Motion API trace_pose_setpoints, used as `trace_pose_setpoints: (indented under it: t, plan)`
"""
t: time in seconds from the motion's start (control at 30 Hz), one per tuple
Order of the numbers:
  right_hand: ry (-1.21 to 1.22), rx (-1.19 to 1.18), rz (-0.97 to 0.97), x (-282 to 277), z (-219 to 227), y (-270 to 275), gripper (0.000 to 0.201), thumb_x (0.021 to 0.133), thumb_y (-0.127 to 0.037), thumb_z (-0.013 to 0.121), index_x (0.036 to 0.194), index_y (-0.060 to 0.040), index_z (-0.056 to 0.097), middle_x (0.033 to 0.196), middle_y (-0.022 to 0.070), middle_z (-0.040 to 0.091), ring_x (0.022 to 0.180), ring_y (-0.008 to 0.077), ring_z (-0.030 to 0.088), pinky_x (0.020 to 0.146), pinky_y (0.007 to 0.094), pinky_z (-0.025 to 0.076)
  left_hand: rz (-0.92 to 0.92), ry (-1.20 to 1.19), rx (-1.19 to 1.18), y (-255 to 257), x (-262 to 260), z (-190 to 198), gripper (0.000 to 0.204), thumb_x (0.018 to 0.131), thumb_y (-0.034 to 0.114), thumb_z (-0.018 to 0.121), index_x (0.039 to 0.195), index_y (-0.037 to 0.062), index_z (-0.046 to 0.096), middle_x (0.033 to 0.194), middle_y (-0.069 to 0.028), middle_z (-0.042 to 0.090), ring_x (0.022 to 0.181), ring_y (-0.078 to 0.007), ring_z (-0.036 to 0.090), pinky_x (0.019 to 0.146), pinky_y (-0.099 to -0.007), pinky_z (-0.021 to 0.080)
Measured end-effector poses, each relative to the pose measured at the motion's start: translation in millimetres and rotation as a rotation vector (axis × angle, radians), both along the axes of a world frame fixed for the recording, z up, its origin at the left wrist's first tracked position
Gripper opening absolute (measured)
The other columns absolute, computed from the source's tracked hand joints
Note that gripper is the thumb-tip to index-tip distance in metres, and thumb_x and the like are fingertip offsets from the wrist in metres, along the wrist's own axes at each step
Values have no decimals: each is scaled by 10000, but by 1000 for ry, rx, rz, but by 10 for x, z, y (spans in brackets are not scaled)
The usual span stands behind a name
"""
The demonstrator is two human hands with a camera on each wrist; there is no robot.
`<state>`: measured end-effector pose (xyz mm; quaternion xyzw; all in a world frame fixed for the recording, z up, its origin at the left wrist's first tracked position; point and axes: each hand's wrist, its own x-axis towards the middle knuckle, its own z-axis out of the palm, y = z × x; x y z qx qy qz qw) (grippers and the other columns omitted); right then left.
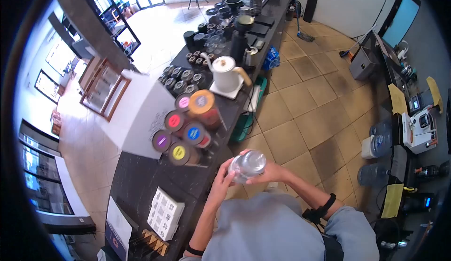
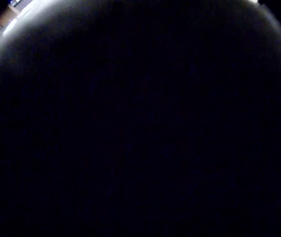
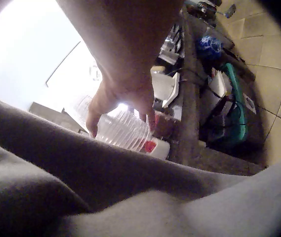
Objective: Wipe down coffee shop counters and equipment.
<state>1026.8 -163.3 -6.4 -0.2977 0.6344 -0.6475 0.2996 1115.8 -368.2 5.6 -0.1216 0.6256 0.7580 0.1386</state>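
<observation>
Both hands hold a clear ribbed container (image 1: pixel 250 164) in front of the torso, beside the counter's edge. The left hand (image 1: pixel 221 182) grips its left side, thumb against the wall. From the right, the right hand (image 1: pixel 270 172) has its fingers curled round it. In the right wrist view the right hand (image 3: pixel 123 101) spans the ribbed container (image 3: pixel 123 130) between thumb and fingers, with cloth covering part of it. The left wrist view is almost wholly dark and shows no hand.
Lidded jars (image 1: pixel 180 153) with coloured labels stand on the dark counter (image 1: pixel 136 169), near a white kettle (image 1: pixel 225 75) and many small jars. A white box (image 1: pixel 165 214) lies closer. Water bottles (image 1: pixel 373 174) stand on the tiled floor at right.
</observation>
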Motion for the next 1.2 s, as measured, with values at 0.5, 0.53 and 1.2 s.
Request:
trace_pose_setpoints:
  t: [0.5,0.53,1.2]
  plan:
    - [-265,-280,-623,-1933,-65,2343,734,797,-204,757,1399,-37,372,1339,78,486,1227,211,486,1047,373,386,-226,145,23,2277,-2683,13,526,1030,333,464,1468,60,364,1360,-113,496,1127,-183,535,793,-306,545]
    - [-267,-272,-613,-2117,-124,2374,734,797,-204,757,1399,-37,372,1339,78,486,1227,211,486,1047,373,386,-181,154,62,2362,-2874,-49,530,1029,314,471,1479,62,354,1363,-113,499,1123,-174,538,788,-300,543]
    - [-223,-76,-405,-6929,-352,2477,670,785,-205,794,1339,-33,461,1285,78,550,1198,201,524,1038,364,408,212,42,106,2492,-7055,-518,448,951,145,586,1344,-55,508,1293,-87,544,1114,-157,573,854,-285,516]
